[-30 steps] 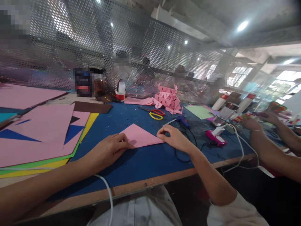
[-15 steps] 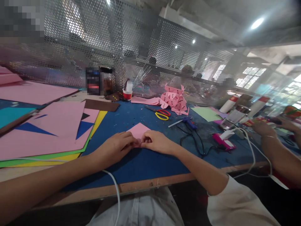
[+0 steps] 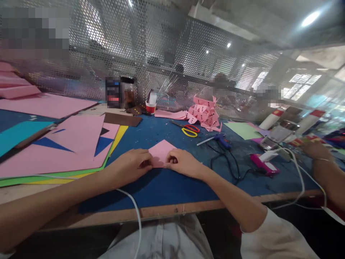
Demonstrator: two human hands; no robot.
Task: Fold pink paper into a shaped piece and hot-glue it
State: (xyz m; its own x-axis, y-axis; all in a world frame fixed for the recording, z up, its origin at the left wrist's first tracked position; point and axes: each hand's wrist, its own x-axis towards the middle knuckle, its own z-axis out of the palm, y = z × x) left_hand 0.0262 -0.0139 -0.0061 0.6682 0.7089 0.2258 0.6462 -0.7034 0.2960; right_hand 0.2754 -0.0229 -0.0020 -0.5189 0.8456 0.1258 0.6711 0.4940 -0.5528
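A small pink sheet of paper lies on the blue tabletop in front of me, its pointed corner facing away. At its left edge my left hand is closed in a pinch on the paper. My right hand pinches the right edge with curled fingers. Between the two hands the paper's straight near edge shows. Beyond it rest scissors with red and yellow handles and a blue glue gun.
Large coloured sheets are stacked at the left. Cut pink pieces are heaped at the back by a red-and-white cup. A pink power strip with cables lies right. Another person's arm reaches in there.
My hands have moved apart from the middle of the near edge to the paper's two sides, uncovering more of it. The view has shifted slightly.
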